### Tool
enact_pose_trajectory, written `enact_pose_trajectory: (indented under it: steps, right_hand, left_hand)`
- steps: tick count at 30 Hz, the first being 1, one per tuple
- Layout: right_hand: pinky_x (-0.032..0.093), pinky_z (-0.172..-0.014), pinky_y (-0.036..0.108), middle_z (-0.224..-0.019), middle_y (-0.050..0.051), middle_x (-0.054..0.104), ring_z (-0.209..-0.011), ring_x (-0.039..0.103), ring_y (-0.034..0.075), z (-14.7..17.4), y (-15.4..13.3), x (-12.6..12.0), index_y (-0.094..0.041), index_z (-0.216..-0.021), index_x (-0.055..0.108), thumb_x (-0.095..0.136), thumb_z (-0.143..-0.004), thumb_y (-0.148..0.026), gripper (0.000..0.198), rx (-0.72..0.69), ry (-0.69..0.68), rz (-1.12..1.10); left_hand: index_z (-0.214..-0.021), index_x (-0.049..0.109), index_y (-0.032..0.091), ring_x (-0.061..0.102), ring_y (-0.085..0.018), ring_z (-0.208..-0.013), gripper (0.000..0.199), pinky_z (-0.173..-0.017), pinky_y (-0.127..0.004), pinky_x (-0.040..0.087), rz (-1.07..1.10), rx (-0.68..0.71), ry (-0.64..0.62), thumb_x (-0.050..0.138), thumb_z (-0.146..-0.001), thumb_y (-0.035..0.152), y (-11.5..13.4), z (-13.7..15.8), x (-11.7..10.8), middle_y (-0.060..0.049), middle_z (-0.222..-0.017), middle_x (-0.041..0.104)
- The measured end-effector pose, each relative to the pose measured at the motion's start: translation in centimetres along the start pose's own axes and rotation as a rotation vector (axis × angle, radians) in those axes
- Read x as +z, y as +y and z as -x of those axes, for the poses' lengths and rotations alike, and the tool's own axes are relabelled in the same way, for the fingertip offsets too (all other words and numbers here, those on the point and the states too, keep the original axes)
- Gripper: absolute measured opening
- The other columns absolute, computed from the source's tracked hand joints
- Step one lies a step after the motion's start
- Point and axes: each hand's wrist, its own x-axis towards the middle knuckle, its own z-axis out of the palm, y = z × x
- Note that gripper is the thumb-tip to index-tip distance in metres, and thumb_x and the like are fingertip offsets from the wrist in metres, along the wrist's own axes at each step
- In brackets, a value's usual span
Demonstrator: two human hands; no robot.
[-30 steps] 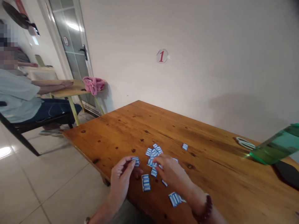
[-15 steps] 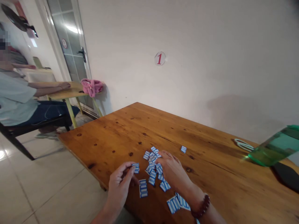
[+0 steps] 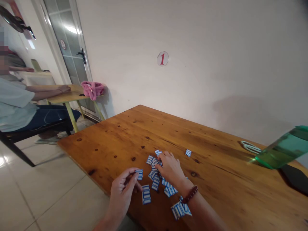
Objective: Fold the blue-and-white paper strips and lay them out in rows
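My left hand (image 3: 124, 186), at the near edge of the table, pinches a small flat blue-and-white striped piece (image 3: 139, 174) between thumb and fingers. Just below its fingertips lies a larger striped piece (image 3: 146, 194). Reaching over a loose heap of similar pieces (image 3: 155, 183) is my right hand (image 3: 169, 168), a dark red bead bracelet (image 3: 190, 194) on its wrist. Its thumb and forefinger are apart at the heap's upper part, and the hand covers some pieces. More striped pieces (image 3: 178, 210) lie partly under my right forearm. A single piece (image 3: 188, 153) rests apart, beyond the hand.
The wooden table (image 3: 115, 138) meets a white wall. At right are a green transparent bottle (image 3: 281, 150), a coiled white cable (image 3: 250, 147) and a dark flat object (image 3: 295, 179). Another person (image 3: 16, 102) sits at a smaller table (image 3: 69, 96) holding a pink cloth item (image 3: 92, 89).
My right hand has moved slightly left over the heap, its forearm swinging left over the nearer pieces. My left hand keeps its piece in nearly the same place.
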Motion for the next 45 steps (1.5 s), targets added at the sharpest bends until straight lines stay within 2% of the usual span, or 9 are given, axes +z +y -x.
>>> enact_pose_trajectory:
  steps: [6,12,15,20,27,30,33,39,45]
  right_hand:
    - [0.037,-0.061,0.026,-0.066,0.001,0.057,-0.066,0.052,0.015,-1.4,1.0,0.4,-0.017,-0.066,0.054,0.05,-0.066,-0.014,0.005,0.01,0.028,-0.278]
    - [0.031,-0.049,0.02,-0.052,-0.005,0.042,-0.051,0.041,0.009,-2.4,3.0,0.0,-0.018,-0.058,0.047,0.045,-0.07,-0.025,0.015,0.061,0.101,-0.455]
    - [0.024,-0.044,0.021,-0.048,-0.007,0.032,-0.047,0.032,0.008,-2.2,3.9,0.1,-0.019,-0.05,0.04,0.044,-0.071,-0.032,0.024,0.085,0.117,-0.477]
    - [0.019,-0.042,0.022,-0.045,-0.007,0.027,-0.044,0.026,0.007,-1.6,4.8,0.7,-0.021,-0.046,0.031,0.043,-0.07,-0.031,0.029,0.091,0.118,-0.461]
    - [0.022,-0.045,0.022,-0.043,-0.006,0.032,-0.044,0.034,0.009,-1.5,5.3,0.8,-0.02,-0.043,0.032,0.043,-0.072,-0.023,0.031,0.083,0.137,-0.35]
    - [0.03,-0.052,0.023,-0.051,-0.001,0.048,-0.053,0.047,0.013,-1.4,5.3,0.6,-0.019,-0.051,0.048,0.043,-0.074,-0.021,0.023,0.093,0.166,-0.284]
    - [0.035,-0.066,0.026,-0.079,0.009,0.061,-0.077,0.054,0.02,-1.1,5.0,0.2,-0.015,-0.077,0.06,0.046,-0.074,-0.019,0.015,0.1,0.208,-0.217]
    - [0.037,-0.065,0.023,-0.074,0.004,0.063,-0.071,0.056,0.016,-0.4,3.5,-0.5,-0.018,-0.081,0.064,0.048,-0.075,-0.014,0.018,0.001,0.077,-0.166]
    - [0.037,-0.075,0.026,-0.091,0.007,0.062,-0.084,0.056,0.018,-0.4,3.1,-0.1,-0.018,-0.1,0.064,0.052,-0.072,-0.013,0.031,-0.044,-0.045,-0.101]
  left_hand:
    - [-0.08,0.061,0.018,0.055,-0.012,-0.043,0.016,-0.046,-0.02,0.042,-0.017,0.014,-0.018,0.056,-0.076,0.033,0.0,0.0,-0.1,0.003,-0.045,0.06]
    - [-0.081,0.061,0.018,0.054,-0.012,-0.042,0.019,-0.044,-0.02,0.042,-0.008,0.003,-0.027,0.057,-0.075,0.035,-0.3,-0.1,0.0,0.002,-0.045,0.061]
    - [-0.08,0.06,0.017,0.055,-0.013,-0.041,0.021,-0.044,-0.02,0.042,-0.023,0.017,-0.029,0.056,-0.075,0.036,-0.5,-0.2,0.0,0.002,-0.044,0.06]
    - [-0.08,0.06,0.017,0.056,-0.013,-0.043,0.02,-0.044,-0.02,0.043,-0.047,0.047,-0.039,0.054,-0.076,0.036,-0.8,-0.2,-0.1,0.003,-0.046,0.06]
    - [-0.081,0.059,0.018,0.056,-0.012,-0.043,0.019,-0.044,-0.019,0.043,-0.074,0.056,-0.04,0.053,-0.077,0.035,-1.0,-0.2,-0.2,0.004,-0.046,0.06]
    - [-0.081,0.059,0.018,0.056,-0.012,-0.043,0.019,-0.044,-0.019,0.043,-0.083,0.062,-0.042,0.053,-0.077,0.035,-1.0,-0.2,-0.2,0.004,-0.045,0.06]
    - [-0.081,0.059,0.017,0.056,-0.012,-0.042,0.019,-0.045,-0.019,0.043,-0.091,0.067,-0.048,0.052,-0.077,0.035,-1.0,-0.2,-0.2,0.003,-0.045,0.06]
    - [-0.082,0.059,0.017,0.055,-0.012,-0.043,0.02,-0.044,-0.019,0.043,-0.09,0.051,-0.041,0.053,-0.077,0.035,-1.1,-0.1,-0.2,0.003,-0.045,0.061]
    - [-0.083,0.059,0.017,0.055,-0.012,-0.043,0.019,-0.046,-0.019,0.043,-0.081,0.06,-0.044,0.054,-0.077,0.034,-1.1,0.0,-0.1,0.003,-0.046,0.06]
